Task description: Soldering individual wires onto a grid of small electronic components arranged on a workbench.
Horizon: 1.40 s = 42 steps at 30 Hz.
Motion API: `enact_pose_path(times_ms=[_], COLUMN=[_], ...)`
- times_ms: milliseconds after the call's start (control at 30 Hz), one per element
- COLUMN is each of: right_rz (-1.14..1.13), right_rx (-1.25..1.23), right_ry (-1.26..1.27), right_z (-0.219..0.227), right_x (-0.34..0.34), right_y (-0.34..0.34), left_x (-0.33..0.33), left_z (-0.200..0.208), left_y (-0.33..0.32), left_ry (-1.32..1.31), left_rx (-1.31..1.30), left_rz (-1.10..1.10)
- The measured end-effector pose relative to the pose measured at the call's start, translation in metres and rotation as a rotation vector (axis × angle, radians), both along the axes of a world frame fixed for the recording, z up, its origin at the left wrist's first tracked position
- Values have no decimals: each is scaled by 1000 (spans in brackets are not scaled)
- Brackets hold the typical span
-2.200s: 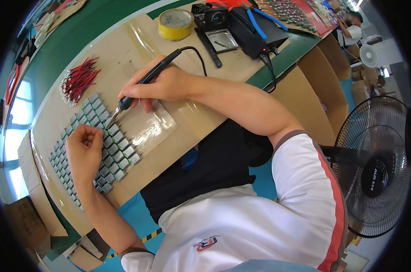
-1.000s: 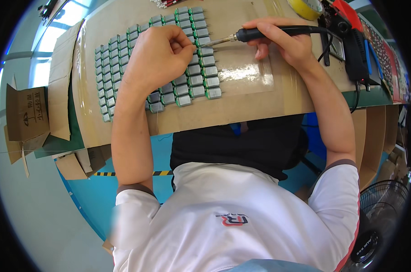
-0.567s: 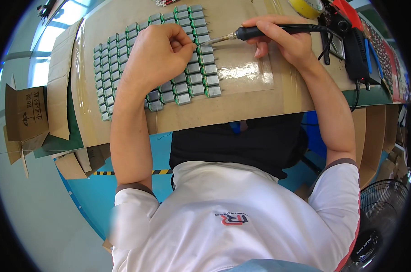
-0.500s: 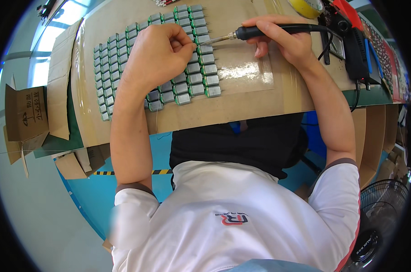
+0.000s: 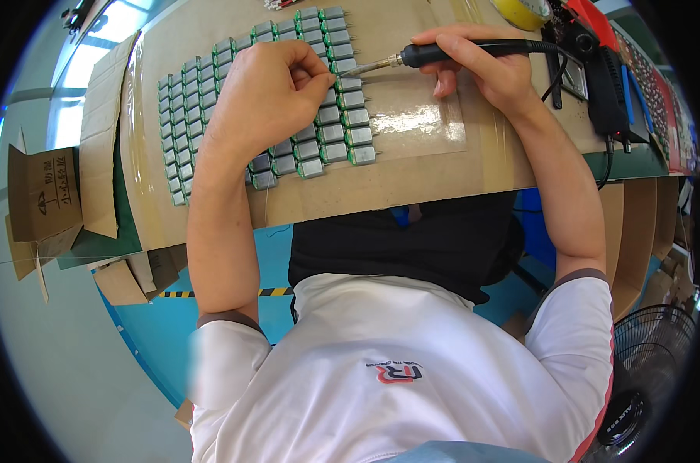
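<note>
Small electronics assembly workshop. Cardboard-covered workbench [image 5: 411, 181] carrying rows of small grey metal components [image 5: 319, 116], black-handled soldering iron [image 5: 450, 54], roll of yellow tape [image 5: 523, 11]. Flattened cardboard boxes [image 5: 45, 193] alongside, black floor fan [image 5: 643, 378], blue painted floor [image 5: 164, 324].

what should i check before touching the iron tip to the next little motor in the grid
1. Soldering iron held firmly in right hand: ok.
2. Left hand steadying the grid of small motors: ok, it rests on them.
3. Left fingertips apart from the iron tip: not ok, very close.
4. Iron cord free of the work area: ok, it trails right.
5. Solder wire fed at the joint: cannot tell.
6. Tip on the terminal: cannot tell.
</note>
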State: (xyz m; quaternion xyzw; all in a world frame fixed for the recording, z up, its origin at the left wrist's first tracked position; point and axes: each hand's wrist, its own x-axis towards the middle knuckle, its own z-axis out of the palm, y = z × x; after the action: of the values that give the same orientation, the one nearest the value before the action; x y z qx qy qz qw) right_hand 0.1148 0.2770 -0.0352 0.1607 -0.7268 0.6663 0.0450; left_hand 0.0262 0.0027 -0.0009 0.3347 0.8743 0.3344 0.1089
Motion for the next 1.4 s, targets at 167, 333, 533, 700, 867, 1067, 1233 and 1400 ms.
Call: enact_pose_path(times_ms=[167, 333, 533, 700, 867, 1067, 1233, 1400], right_rz=[-1, -2, -13, 0, 0, -1, 0, 2], right_rx=[5, 9, 11, -26, -43, -17, -6, 4], right_ry=[4, 8, 1, 5, -9, 14, 14, 26], right_z=[1, 1, 0, -3, -5, -3, -1, 0], right_x=[0, 0, 1, -1, 0, 0, 1, 1], right_y=[-1, -1, -1, 2, 6, 3, 1, 0], left_x=[1, 0, -1, 0, 0, -7, -4, -4], left_z=[0, -1, -3, 3, 6, -2, 1, -1], left_y=[0, 0, 0, 3, 4, -4, -3, -4], left_ry=[10, 16, 5, -165, -192, -52, -69, -46], left_rx=[9, 16, 4, 259, 258, 229, 129, 14], left_rz=[-8, -17, -7, 166, 222, 156, 93, 22])
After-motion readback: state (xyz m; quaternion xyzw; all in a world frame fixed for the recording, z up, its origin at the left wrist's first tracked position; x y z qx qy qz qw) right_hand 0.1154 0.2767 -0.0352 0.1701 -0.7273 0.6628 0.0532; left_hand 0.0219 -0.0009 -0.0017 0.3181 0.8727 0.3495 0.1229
